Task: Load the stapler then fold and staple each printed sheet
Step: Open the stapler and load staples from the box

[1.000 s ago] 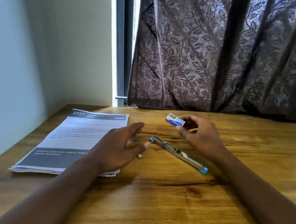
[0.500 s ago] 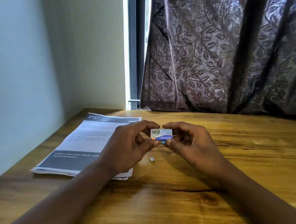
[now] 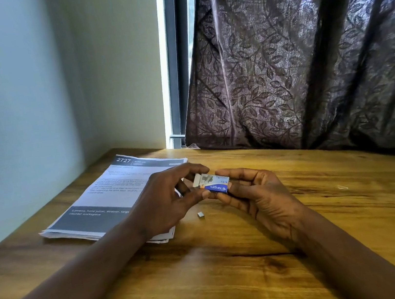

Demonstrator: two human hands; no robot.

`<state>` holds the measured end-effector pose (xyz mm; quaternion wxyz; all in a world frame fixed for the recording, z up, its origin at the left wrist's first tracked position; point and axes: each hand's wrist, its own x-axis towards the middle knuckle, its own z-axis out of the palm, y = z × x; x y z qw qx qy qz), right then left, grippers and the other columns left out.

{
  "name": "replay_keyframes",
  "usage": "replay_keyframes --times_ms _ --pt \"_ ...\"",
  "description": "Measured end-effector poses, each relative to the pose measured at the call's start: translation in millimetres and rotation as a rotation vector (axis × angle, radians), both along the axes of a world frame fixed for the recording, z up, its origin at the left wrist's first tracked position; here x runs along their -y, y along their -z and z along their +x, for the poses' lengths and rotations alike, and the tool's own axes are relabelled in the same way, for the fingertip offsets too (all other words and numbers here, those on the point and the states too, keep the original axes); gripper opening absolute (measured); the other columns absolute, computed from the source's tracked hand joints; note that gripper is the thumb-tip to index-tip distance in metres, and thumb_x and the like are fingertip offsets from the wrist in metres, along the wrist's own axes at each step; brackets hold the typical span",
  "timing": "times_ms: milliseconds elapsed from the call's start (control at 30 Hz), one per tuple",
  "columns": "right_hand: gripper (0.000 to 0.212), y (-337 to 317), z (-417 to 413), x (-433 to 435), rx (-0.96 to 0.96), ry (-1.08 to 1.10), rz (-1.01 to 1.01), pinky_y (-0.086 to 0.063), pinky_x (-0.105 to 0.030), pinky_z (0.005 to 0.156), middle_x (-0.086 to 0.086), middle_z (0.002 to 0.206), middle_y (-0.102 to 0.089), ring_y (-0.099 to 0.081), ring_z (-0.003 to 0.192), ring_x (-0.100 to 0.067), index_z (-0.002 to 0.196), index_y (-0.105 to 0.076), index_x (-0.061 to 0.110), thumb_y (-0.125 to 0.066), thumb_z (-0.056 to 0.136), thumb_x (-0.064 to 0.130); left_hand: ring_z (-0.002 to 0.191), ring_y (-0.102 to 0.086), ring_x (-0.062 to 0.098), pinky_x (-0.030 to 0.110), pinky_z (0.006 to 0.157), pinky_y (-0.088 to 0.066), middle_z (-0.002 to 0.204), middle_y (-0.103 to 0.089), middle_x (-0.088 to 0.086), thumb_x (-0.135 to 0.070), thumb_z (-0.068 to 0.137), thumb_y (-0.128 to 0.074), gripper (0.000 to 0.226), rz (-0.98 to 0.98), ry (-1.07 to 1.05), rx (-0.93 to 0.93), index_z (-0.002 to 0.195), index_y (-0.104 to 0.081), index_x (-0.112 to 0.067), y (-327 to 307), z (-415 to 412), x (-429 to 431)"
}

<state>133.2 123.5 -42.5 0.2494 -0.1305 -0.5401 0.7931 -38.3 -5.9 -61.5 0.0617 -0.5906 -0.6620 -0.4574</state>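
Note:
A small blue and white staple box [image 3: 216, 185] is held above the wooden table [image 3: 235, 271] between both hands. My right hand [image 3: 257, 194] grips its right end. My left hand [image 3: 170, 199] pinches the left end, where a white inner flap [image 3: 197, 181] sticks out. A small strip of staples [image 3: 200, 214] lies on the table just below the box. A stack of printed sheets [image 3: 111, 195] lies to the left, partly under my left hand. The stapler is hidden behind my hands.
A dark leaf-patterned curtain [image 3: 305, 56] hangs along the table's far edge. A pale wall [image 3: 17, 99] borders the table on the left, and a window frame [image 3: 173, 63] stands in the corner.
My left hand came across to the box and both hands now hold it. The box's left end has slid open, showing the white flap. The stapler went out of sight behind my hands.

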Motion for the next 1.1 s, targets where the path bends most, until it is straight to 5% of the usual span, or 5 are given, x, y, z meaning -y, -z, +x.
replay_keyframes --times_ms 433,633,833,1100 --pt "0.019 -5.6 0.4 -1.3 0.029 0.088 0.029 -0.062 -0.028 0.07 -0.028 0.097 -0.075 -0.075 0.081 -0.035 0.099 -0.07 -0.005 -0.061 0.086 -0.015 0.071 -0.074 0.008 0.012 0.059 -0.049 0.098 -0.074 -0.01 -0.024 0.095 -0.07 0.028 0.03 -0.009 0.079 0.123 -0.069 -0.028 -0.1 -0.4 0.2" --pt "0.024 -5.4 0.6 -3.1 0.009 0.091 -0.02 -0.064 -0.028 0.07 -0.031 0.104 -0.073 -0.073 0.095 -0.04 0.106 -0.066 -0.01 -0.06 0.084 -0.016 0.067 -0.074 0.02 0.033 0.063 -0.061 0.09 -0.076 -0.001 -0.007 0.099 -0.062 0.027 0.063 0.041 0.229 0.12 -0.069 -0.022 1.7 -3.2 -0.6" --pt "0.021 -6.0 1.4 -2.6 0.045 0.138 0.06 -0.061 -0.023 0.061 -0.026 0.102 -0.075 -0.076 0.087 -0.031 0.106 -0.068 -0.01 -0.061 0.087 -0.016 0.086 -0.07 0.01 0.014 0.059 -0.052 0.111 -0.071 -0.012 -0.009 0.091 -0.073 0.023 0.117 -0.057 -0.068 0.108 -0.069 -0.024 -3.9 -0.1 3.4" --pt "0.019 -2.5 0.0 -2.9 0.083 0.152 0.146 -0.062 -0.024 0.066 -0.022 0.099 -0.077 -0.077 0.09 -0.028 0.102 -0.071 -0.006 -0.061 0.089 -0.015 0.094 -0.064 0.01 0.019 0.063 -0.054 0.109 -0.065 -0.016 -0.032 0.091 -0.074 0.019 0.027 -0.059 -0.217 0.11 -0.074 -0.033 -4.0 -3.2 8.0"
